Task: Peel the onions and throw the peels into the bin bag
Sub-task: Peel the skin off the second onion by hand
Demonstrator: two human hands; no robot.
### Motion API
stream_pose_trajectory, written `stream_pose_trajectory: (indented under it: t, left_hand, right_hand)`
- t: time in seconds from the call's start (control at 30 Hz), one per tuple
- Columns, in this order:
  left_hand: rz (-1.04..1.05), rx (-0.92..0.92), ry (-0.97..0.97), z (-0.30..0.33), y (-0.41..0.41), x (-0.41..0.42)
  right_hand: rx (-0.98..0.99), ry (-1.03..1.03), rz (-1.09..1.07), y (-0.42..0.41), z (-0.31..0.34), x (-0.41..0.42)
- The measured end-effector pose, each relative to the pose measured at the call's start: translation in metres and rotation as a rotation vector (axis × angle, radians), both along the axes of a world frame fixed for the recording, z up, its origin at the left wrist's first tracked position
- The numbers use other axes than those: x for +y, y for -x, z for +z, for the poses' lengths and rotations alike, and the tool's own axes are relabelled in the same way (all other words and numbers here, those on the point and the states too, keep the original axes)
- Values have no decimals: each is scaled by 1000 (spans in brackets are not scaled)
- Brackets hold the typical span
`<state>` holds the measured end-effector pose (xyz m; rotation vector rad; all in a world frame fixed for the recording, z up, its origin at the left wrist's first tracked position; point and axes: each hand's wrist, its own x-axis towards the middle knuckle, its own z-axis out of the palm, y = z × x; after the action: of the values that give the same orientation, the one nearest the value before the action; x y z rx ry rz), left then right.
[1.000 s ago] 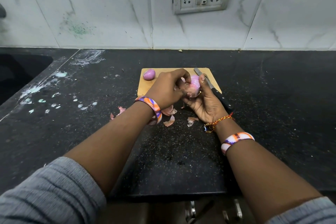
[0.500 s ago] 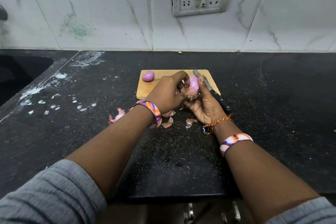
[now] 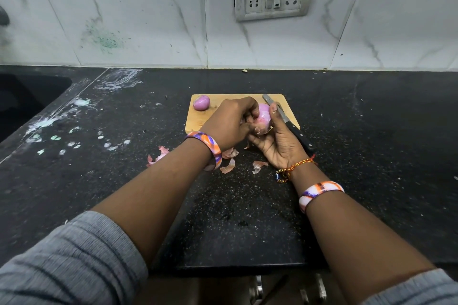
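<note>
Black counter (image 3: 371, 131), marble-tiled wall (image 3: 148, 7)

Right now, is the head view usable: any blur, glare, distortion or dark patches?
Head view: mostly sharp; the onion between the left hand and right hand is slightly soft. Wide-angle bending curves the wall tiles and the counter edge. Light is dim and even, with no hard glare; the sink corner at left is nearly black.

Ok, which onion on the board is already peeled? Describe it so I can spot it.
Find the light wooden cutting board on the black countertop. The smooth purple peeled onion sits alone at its far-left corner; the other onion is in the hands.
</note>
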<state>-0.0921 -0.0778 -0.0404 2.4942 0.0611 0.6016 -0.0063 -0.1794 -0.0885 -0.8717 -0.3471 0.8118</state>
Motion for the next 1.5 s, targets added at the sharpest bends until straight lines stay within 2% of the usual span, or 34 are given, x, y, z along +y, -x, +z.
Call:
stream_pose_trajectory:
  t: [0.23,0.47,0.73,0.9,1.1,1.5]
  left_hand:
    - [23,11,73,-4,0,-1]
    - [29,-107,45,-9,4,-6]
    - [2,-52,-32,-1,1,-4]
    - [-20,16,-189,-2,0,-6]
    - [40,-93,-6,-7,5,-8]
    - [13,-147,-437,7,2,-12]
  right_hand:
    - [12,-44,3,-4,-6,3]
    - [42,-73,-21,-2,-2,1]
    - [52,-51,-21,-2,-3,1]
    - [39,-21,-42,-4,-3,1]
    - [89,-67,-18,-1,-3,1]
    - [78,-59,-16,2,1,1]
